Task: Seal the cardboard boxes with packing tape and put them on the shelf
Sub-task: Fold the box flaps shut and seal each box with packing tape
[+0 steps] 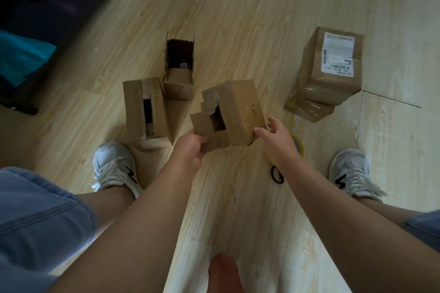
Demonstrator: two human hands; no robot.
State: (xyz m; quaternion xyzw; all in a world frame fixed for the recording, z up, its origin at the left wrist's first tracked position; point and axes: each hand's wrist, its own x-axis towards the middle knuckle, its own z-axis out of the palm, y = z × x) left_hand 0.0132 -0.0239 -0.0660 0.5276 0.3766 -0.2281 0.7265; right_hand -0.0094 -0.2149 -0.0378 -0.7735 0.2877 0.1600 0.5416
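Unsealed cardboard box (238, 107): held tilted over floor (238, 7), between open boxes (145, 107) left and taped stack (331, 71) right. Left hand (190, 150): grip curled on near flap. Right hand (278, 143): grip spread, thumb touching near-right corner.

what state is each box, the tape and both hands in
held box: flaps ajar, untaped
left box: gap between flaps, untaped
back box: top open
labelled box: taped shut
tape roll: lying on floor
left hand: grips held box
right hand: open, touching held box
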